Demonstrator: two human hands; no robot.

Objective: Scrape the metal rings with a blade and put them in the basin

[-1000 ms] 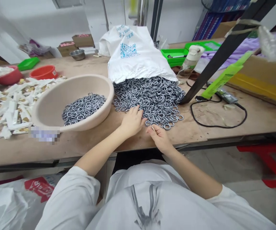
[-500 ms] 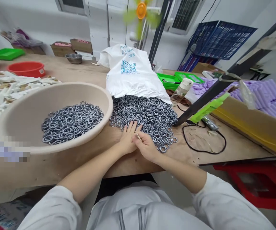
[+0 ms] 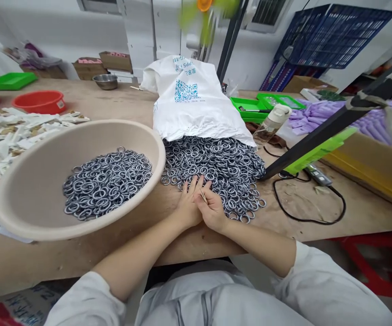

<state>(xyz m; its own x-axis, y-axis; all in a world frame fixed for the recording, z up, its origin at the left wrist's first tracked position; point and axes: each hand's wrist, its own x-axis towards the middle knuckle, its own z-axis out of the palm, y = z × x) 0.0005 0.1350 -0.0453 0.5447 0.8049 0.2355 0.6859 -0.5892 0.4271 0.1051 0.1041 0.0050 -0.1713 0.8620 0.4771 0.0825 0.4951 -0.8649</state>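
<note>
Grey rings [image 3: 216, 165] lay heaped mid-frame.
Just below, the left hand [image 3: 189, 206] stretched open fingers onto the heap's lower edge; the right hand [image 3: 213, 212], closed on a thin stick [image 3: 203, 196], overlapped it, whereas a second earlier they were apart.

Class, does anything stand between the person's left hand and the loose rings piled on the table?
Nothing visible does: the left hand reaches the near edge of the ring pile. The right hand sits at its right side.
</note>
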